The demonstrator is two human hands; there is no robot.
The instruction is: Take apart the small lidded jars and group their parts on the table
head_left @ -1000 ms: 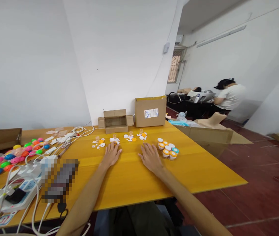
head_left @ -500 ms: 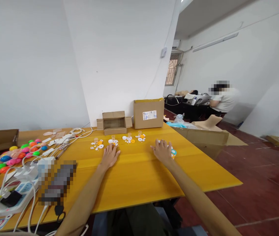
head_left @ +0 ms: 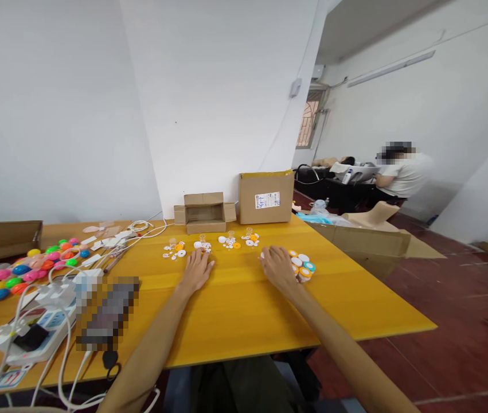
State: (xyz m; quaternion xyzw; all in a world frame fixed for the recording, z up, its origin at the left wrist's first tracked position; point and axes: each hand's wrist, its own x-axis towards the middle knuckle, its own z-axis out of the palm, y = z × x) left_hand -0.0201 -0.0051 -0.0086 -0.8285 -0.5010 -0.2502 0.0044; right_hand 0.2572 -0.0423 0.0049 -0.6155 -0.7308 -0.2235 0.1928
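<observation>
Near the table's middle, my left hand [head_left: 195,271] lies palm down with fingers stretched, beside a small clear cup [head_left: 202,238] and loose white pieces [head_left: 206,246], some touching or partly behind its fingertips. My right hand [head_left: 278,267] is palm down to the right, fingers bent forward and close together. A bit of white shows by its thumb; what lies under the fingers is hidden. Just right of it stands a cluster of small round containers with white, orange and teal lids [head_left: 309,267], partly covered by the hand.
Piles of white and orange discs [head_left: 237,245] lie further back. Behind them stand an open carton [head_left: 205,228] and a closed box [head_left: 265,201]. Coloured plastic balls [head_left: 20,269], a power strip [head_left: 48,324] with cables and a blurred-out dark device [head_left: 112,310] lie left. A person [head_left: 407,175] sits beyond.
My right hand has shifted left off the lidded containers, uncovering more of them, and its fingers have drawn together. My left hand stays about where it was. The view has turned slightly left.
</observation>
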